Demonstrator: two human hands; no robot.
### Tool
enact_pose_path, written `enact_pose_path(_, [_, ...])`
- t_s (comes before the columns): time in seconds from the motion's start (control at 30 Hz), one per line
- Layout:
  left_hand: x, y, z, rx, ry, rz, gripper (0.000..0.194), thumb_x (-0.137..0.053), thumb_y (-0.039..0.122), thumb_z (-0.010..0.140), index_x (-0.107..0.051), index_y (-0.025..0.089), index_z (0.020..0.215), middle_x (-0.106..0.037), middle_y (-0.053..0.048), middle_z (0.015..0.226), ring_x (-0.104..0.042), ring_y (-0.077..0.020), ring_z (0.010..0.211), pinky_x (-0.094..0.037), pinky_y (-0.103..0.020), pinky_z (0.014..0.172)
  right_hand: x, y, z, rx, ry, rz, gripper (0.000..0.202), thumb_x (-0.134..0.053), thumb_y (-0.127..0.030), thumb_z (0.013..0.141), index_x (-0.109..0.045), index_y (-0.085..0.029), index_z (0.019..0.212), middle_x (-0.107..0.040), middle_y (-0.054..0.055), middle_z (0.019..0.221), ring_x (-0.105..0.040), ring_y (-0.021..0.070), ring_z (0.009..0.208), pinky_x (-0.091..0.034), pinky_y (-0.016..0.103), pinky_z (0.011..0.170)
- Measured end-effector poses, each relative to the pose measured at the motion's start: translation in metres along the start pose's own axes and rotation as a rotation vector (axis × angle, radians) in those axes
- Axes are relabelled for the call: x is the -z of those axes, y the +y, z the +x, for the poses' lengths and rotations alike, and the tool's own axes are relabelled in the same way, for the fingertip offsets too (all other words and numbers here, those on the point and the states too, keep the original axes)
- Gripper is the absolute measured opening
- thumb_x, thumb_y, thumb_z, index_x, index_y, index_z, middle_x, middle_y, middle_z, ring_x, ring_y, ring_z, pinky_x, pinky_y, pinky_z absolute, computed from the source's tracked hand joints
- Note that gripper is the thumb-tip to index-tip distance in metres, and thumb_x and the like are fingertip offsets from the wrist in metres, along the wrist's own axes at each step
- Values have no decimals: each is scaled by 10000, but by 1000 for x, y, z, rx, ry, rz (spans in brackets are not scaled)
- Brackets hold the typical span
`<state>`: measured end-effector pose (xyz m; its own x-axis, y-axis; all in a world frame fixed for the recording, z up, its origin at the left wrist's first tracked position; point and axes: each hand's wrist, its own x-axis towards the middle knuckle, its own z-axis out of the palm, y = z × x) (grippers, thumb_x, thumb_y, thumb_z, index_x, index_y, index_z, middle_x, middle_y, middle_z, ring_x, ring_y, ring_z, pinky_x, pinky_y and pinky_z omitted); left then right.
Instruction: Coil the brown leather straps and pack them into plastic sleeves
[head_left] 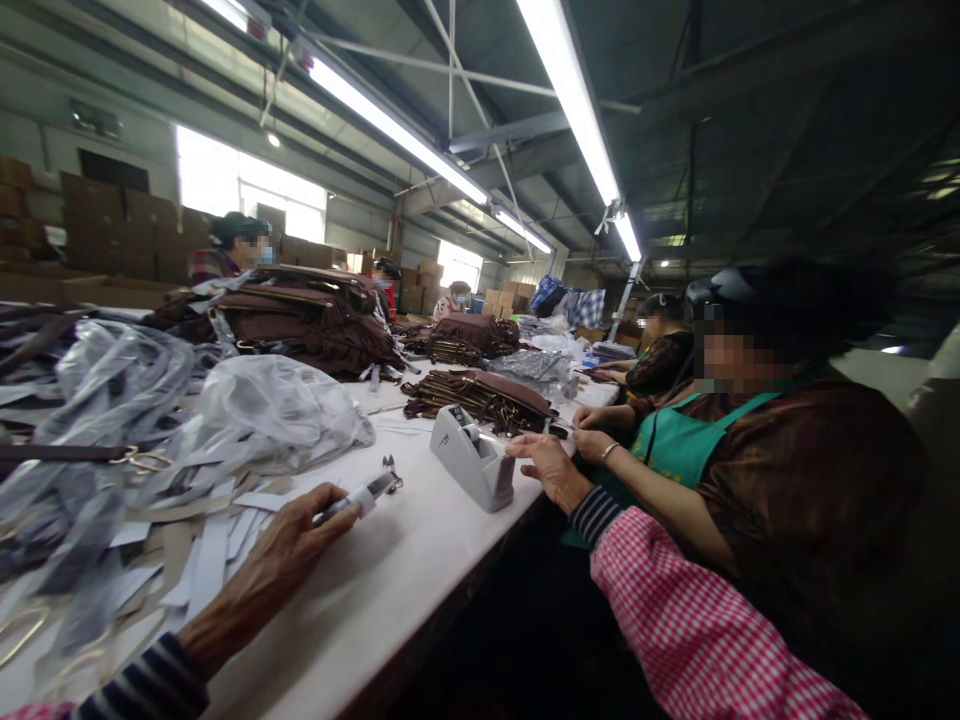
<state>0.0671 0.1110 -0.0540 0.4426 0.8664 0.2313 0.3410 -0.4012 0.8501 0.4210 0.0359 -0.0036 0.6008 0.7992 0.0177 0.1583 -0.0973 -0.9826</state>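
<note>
In my left hand (319,515) is a small flat bundle (361,497), dark along one side with a white band around it; my fingers and thumb close on it above the table. Just beyond its tip is a small metal piece (391,474), too small to name. My right hand (551,468) is at the front end of a grey tape dispenser (469,460), fingertips at its cutting edge. A pale strip of tape (491,440) runs from the roll towards these fingers, which seem to pinch its end.
Clear plastic bags (270,415) and paper strips (217,540) cover the left of the white table (405,580). Brown bags (300,320) are piled behind, with a lower stack (480,398) past the dispenser. A co-worker in a green apron (679,440) sits close on the right, hands near mine.
</note>
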Motion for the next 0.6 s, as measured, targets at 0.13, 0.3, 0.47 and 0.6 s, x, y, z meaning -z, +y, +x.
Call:
enact_pose_path(0.13, [0, -1, 0, 89, -23, -187, 544, -576, 727, 827, -639, 187, 815, -561, 15, 700, -470, -178, 674, -301, -264, 597, 3, 22, -19, -13, 50, 71, 197, -767, -299, 651, -620, -177, 701, -666, 35, 767, -560, 125, 675, -370, 189, 520])
enact_pose_path(0.3, [-2, 4, 2, 174, -69, -423, 534, -651, 703, 789, -637, 173, 856, -607, 4, 728, -490, -161, 655, -357, -261, 608, -1, 37, -21, -29, 4, 61, 259, -776, -338, 688, -578, -173, 710, -641, 20, 652, -470, 82, 468, -279, 186, 416])
enact_pose_path(0.47, [2, 21, 0, 178, -54, -506, 490, -697, 644, 748, -640, 166, 832, -624, -6, 727, -509, -160, 654, -381, -259, 609, 7, 32, -20, 51, 2, -76, 245, -763, -220, 677, -544, -170, 581, -551, -36, 488, -412, 59, 419, -241, 180, 411])
enact_pose_path(0.6, [1, 30, -6, 77, -20, -514, 448, -667, 602, 768, -620, 157, 769, -558, 14, 665, -452, -140, 607, -312, -255, 571, -3, 29, -43, 95, -81, -163, 241, -746, -217, 649, -537, -173, 539, -490, -57, 441, -392, 64, 416, -248, 195, 418])
